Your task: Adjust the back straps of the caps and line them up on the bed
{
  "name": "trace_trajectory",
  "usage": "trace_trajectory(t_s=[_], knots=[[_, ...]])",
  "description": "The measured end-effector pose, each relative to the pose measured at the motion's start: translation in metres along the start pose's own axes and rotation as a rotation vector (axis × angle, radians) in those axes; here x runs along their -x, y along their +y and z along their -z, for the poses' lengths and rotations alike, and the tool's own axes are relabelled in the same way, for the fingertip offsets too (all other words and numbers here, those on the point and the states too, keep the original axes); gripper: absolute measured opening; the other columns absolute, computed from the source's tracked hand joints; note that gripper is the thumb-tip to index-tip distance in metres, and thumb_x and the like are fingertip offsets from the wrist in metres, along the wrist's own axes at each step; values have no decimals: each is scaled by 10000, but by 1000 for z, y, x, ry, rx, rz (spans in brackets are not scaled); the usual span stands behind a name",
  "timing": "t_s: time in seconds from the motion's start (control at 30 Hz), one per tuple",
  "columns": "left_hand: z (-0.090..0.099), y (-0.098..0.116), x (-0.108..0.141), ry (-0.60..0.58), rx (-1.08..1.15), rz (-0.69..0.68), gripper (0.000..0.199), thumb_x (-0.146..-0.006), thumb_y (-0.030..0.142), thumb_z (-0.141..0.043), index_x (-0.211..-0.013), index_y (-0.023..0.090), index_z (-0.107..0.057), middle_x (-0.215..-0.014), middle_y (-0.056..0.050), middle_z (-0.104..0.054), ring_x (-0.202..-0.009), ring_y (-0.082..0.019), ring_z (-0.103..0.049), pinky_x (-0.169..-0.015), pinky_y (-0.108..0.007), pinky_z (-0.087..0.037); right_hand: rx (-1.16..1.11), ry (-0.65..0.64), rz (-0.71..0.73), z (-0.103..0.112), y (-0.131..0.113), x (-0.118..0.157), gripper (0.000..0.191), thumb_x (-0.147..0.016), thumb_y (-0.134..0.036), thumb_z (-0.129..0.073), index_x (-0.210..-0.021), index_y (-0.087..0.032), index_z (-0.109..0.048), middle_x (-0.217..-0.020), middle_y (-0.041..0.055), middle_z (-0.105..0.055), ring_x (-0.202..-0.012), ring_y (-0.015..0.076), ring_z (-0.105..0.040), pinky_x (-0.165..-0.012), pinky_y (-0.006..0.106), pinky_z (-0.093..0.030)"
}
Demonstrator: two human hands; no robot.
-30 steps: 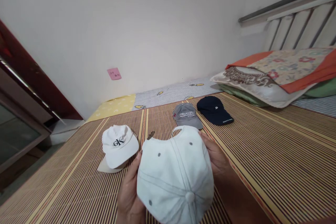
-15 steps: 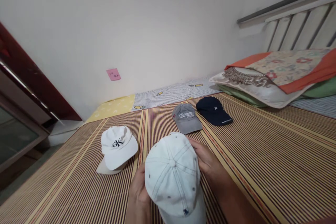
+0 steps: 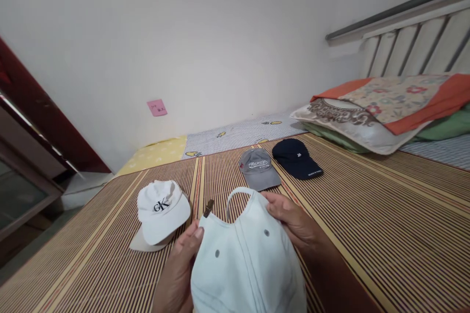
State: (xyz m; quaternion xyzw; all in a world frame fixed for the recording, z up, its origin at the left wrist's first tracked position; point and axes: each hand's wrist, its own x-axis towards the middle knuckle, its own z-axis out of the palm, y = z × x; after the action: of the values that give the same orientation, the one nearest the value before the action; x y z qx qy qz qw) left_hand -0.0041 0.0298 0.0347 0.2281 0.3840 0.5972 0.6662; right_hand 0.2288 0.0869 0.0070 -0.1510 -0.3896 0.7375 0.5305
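Note:
Between my two hands is a pale blue baseball cap (image 3: 244, 259), its back opening facing away from me. The cap's strap hangs loose as a curl on the right, and a brass-coloured buckle (image 3: 209, 208) sticks up on the left, apart from the strap. My left hand (image 3: 179, 264) pinches the cap's left back edge, thumb on the outside. My right hand (image 3: 293, 217) grips the right back edge near the strap's base. To the left lies a white cap (image 3: 163, 210) with black "CK" letters, resting over a beige cap (image 3: 137, 242) whose brim shows underneath.
Farther off, a grey cap (image 3: 259, 168) with white lettering sits beside a dark navy cap (image 3: 296, 159) on the striped mat (image 3: 367, 215). Pillows (image 3: 367, 117) are piled at the right by a slatted headboard (image 3: 414, 44). A pink note (image 3: 156, 107) is on the wall.
The pale blue cap has been tipped so its back now shows instead of its crown top. The strap end and buckle are visible apart. Both hands have shifted to the back edges.

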Motion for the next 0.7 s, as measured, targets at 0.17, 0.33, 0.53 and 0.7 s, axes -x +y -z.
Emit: trace_trajectory(t_s=[0.17, 0.33, 0.53, 0.7], knots=[[-3, 6, 2, 42, -36, -72, 283, -744, 228, -827, -1017, 184, -768, -982, -64, -813, -933, -268, -761, -881, -344, -594, 53, -21, 22, 4, -7, 2, 349, -735, -369, -875, -960, -130, -757, -879, 79, -769, -691, 134, -671, -622, 187, -503], [-15, 12, 18, 81, -127, -99, 406, -704, 284, -860, -1086, 222, -738, -918, -27, -796, -874, -237, -750, -835, -316, -585, 64, -41, 13, 7, -7, 10, 407, -750, -416, -854, -1018, -132, -736, -830, 77, -750, -724, 181, -695, -669, 244, -526], [-8, 10, 14, 15, -409, -93, 365, -672, 389, -892, -927, 212, -700, -745, 24, -697, -657, -141, -640, -633, -228, -527, 159, -78, -59, 8, -9, 8, 445, -768, -447, -844, -1055, -133, -717, -861, 78, -741, -731, 158, -697, -669, 227, -515], [5, 4, 1, -65, -541, -99, 358, -729, 440, -847, -926, 182, -696, -743, 7, -662, -648, -123, -587, -608, -219, -490, 273, 20, -66, 7, -12, 2, 353, -830, -447, -802, -993, -144, -725, -863, 53, -735, -713, 108, -651, -662, 193, -463]])
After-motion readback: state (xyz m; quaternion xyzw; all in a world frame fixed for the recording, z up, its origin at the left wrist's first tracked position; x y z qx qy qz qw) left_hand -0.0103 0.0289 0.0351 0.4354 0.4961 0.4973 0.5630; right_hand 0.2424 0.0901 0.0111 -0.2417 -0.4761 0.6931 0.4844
